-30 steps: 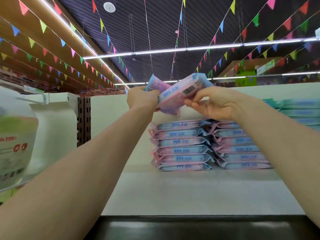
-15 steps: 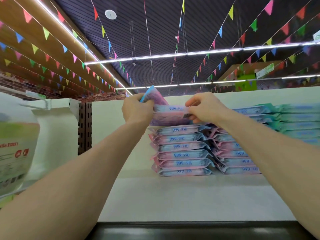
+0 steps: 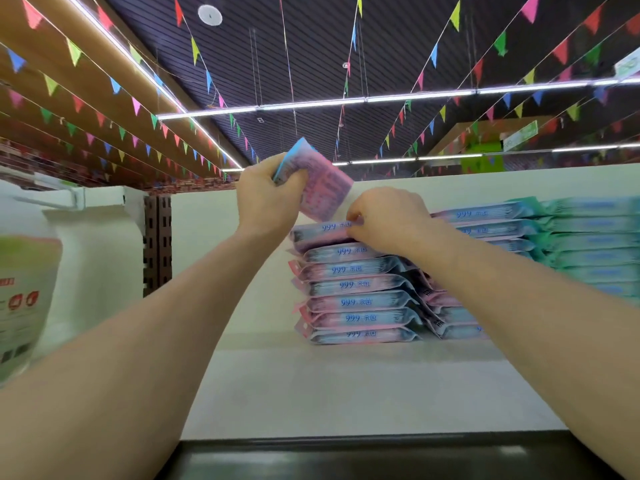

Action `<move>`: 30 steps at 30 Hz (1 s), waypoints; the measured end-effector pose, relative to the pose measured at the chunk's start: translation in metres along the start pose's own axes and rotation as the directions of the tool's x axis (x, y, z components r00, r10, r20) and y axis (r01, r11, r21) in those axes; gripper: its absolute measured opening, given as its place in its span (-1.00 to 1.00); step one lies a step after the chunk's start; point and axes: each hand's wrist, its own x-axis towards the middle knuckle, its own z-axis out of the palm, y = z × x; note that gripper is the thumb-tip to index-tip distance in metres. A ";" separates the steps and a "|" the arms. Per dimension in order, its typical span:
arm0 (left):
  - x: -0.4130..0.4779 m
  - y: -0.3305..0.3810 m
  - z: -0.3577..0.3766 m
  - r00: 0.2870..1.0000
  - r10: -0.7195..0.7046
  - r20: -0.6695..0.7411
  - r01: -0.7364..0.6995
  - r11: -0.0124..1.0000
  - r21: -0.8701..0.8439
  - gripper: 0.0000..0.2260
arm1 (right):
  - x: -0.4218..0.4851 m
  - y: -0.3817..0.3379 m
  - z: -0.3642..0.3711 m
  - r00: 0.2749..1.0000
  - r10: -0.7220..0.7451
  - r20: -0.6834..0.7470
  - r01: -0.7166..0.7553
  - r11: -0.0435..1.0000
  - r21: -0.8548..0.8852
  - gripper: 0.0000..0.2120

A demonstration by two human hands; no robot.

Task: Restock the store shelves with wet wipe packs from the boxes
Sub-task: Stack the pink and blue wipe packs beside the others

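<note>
A stack of several pink-and-blue wet wipe packs (image 3: 356, 292) stands on the white top shelf (image 3: 346, 386). My left hand (image 3: 266, 199) grips a pink wipe pack (image 3: 322, 188), held tilted above the stack. My right hand (image 3: 388, 216) pinches the front edge of the top pack (image 3: 322, 232), which lies flat on the stack. A second stack of the same packs (image 3: 450, 317) stands right behind my right forearm, mostly hidden.
Teal wipe packs (image 3: 588, 244) are piled at the right of the shelf. A large pouch (image 3: 24, 299) hangs at the left near a brown slotted upright (image 3: 157, 244). A dark ledge (image 3: 346, 459) runs along the shelf's front edge. Bunting hangs from the ceiling.
One pack has come down flat onto the top of the stack under my right hand. My left hand has kept another pack and raised it, tilted.
</note>
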 end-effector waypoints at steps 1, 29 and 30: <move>-0.001 0.003 0.000 1.000 -0.028 0.005 0.028 0.998 -0.051 -0.86 | 0.000 0.003 -0.004 1.000 0.015 0.014 -0.016 0.999 0.029 -0.75; 0.000 -0.010 0.002 0.956 -0.038 0.291 -0.018 0.983 0.185 -0.79 | -0.006 0.014 -0.022 0.980 0.077 0.183 -0.190 0.096 0.977 -0.78; 0.003 -0.010 0.002 0.968 0.019 0.249 -0.104 0.937 0.334 -0.83 | -0.004 0.018 -0.025 0.974 0.142 0.175 -0.187 0.075 0.979 -0.67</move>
